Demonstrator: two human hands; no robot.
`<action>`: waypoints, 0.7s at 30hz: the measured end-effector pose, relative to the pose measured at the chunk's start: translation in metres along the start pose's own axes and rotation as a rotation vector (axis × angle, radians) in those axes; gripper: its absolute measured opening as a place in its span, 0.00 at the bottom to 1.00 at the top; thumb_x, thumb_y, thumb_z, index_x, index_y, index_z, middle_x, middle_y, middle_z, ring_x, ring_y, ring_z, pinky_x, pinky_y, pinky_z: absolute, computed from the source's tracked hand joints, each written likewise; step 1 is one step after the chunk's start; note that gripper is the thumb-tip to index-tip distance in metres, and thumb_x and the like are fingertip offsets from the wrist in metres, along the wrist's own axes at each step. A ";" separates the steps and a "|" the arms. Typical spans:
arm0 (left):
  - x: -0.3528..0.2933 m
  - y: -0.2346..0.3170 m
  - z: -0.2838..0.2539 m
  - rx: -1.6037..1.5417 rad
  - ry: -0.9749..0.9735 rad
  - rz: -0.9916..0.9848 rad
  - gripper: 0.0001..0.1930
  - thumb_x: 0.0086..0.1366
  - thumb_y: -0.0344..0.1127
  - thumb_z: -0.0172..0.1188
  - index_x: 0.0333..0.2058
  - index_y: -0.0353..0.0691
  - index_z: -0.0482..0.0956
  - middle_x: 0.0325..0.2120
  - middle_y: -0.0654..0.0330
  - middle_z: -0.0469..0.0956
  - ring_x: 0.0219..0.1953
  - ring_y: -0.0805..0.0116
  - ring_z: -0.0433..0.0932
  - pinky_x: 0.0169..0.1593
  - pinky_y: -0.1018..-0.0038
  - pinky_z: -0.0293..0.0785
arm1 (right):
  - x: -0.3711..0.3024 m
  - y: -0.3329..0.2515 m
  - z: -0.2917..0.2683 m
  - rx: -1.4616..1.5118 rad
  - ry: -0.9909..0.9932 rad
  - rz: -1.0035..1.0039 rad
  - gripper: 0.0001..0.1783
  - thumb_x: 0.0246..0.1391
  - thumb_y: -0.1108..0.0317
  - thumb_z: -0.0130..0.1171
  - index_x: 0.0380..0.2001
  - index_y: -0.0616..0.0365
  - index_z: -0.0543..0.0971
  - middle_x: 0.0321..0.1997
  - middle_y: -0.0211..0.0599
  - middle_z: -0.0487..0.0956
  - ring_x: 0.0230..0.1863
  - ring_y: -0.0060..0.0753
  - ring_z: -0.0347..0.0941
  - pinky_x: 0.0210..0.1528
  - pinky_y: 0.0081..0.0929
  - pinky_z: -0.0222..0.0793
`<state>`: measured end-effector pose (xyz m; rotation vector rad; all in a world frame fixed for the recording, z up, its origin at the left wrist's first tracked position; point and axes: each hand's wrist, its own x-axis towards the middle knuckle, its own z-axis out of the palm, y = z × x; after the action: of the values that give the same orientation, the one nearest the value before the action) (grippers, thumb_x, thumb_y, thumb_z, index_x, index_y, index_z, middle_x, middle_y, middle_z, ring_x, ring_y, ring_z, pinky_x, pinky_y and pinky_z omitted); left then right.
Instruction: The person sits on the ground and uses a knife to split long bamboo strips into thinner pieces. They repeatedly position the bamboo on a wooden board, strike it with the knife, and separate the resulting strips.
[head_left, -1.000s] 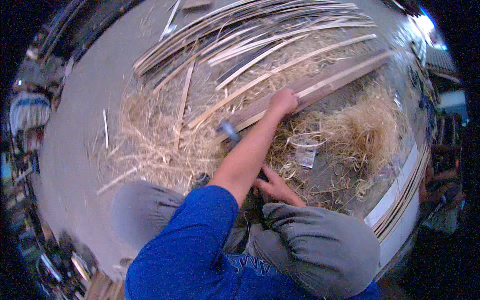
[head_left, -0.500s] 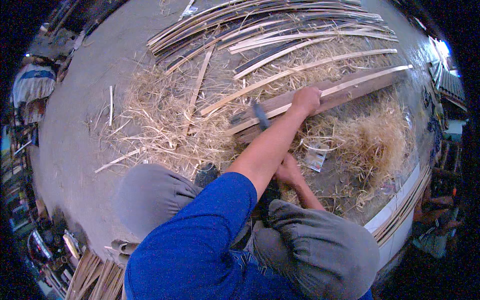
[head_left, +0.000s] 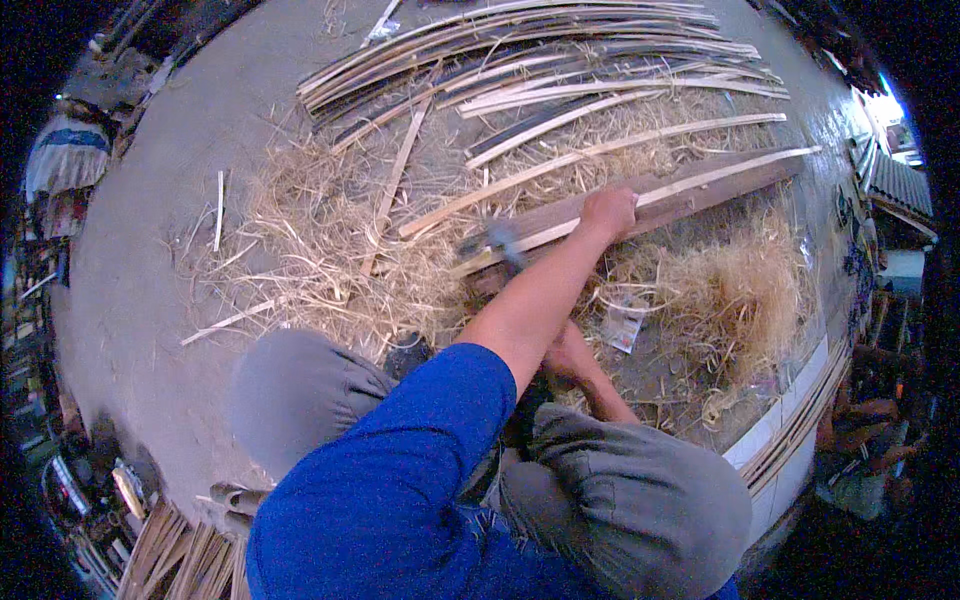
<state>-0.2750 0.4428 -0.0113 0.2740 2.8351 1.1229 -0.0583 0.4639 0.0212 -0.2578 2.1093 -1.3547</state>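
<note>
A long pale bamboo strip (head_left: 720,175) lies lengthwise on a dark wooden board (head_left: 690,207). My left hand (head_left: 608,214) is closed around the strip near its middle, the bare forearm crossing in front of me. Below that forearm, my right hand (head_left: 568,358) is closed on a long-handled knife, its fingers partly hidden. The knife's narrow blade (head_left: 505,243) shows beyond my left forearm, blurred, against the strip's near left end. Part of the handle is covered by my arm.
Several split strips (head_left: 530,40) lie fanned out on the floor beyond the board. Curly shavings (head_left: 330,220) spread at left, with a taller heap (head_left: 745,300) at right. Bundled strips (head_left: 795,435) rest along a white tiled ledge. My knees flank the work.
The knife blade has shifted slightly left and down along the strip's near end. My right hand has drawn back a little toward me. My left hand keeps its hold.
</note>
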 end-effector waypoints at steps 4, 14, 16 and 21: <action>-0.004 0.036 -0.006 -0.022 -0.084 0.043 0.15 0.63 0.41 0.48 0.34 0.40 0.81 0.36 0.48 0.80 0.41 0.48 0.78 0.44 0.56 0.74 | -0.021 0.005 0.024 -0.037 -0.121 -0.092 0.30 0.49 0.57 0.62 0.55 0.57 0.70 0.58 0.46 0.71 0.61 0.41 0.63 0.63 0.37 0.55; 0.007 -0.008 -0.094 0.452 -0.379 0.511 0.10 0.51 0.29 0.58 0.34 0.38 0.79 0.33 0.46 0.78 0.35 0.50 0.79 0.40 0.58 0.76 | -0.008 0.044 -0.005 0.574 0.423 0.209 0.11 0.60 0.64 0.52 0.39 0.58 0.66 0.21 0.31 0.71 0.17 0.24 0.67 0.18 0.25 0.66; -0.002 -0.043 -0.143 0.712 -0.382 0.760 0.07 0.52 0.31 0.55 0.28 0.38 0.79 0.30 0.47 0.78 0.34 0.49 0.79 0.38 0.58 0.77 | -0.018 0.050 -0.014 0.511 0.549 0.211 0.11 0.60 0.64 0.53 0.39 0.57 0.66 0.21 0.30 0.71 0.17 0.22 0.67 0.18 0.25 0.66; -0.106 -0.190 -0.185 0.422 -0.978 0.227 0.25 0.63 0.54 0.49 0.44 0.37 0.75 0.41 0.44 0.77 0.46 0.45 0.75 0.49 0.56 0.71 | -0.024 0.096 -0.006 -0.180 0.660 0.093 0.32 0.51 0.57 0.58 0.54 0.60 0.59 0.36 0.50 0.76 0.37 0.43 0.74 0.39 0.40 0.69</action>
<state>-0.2231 0.1621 -0.0056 0.8953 2.1101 0.2277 -0.0281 0.5234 -0.0514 0.2546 2.7453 -1.3103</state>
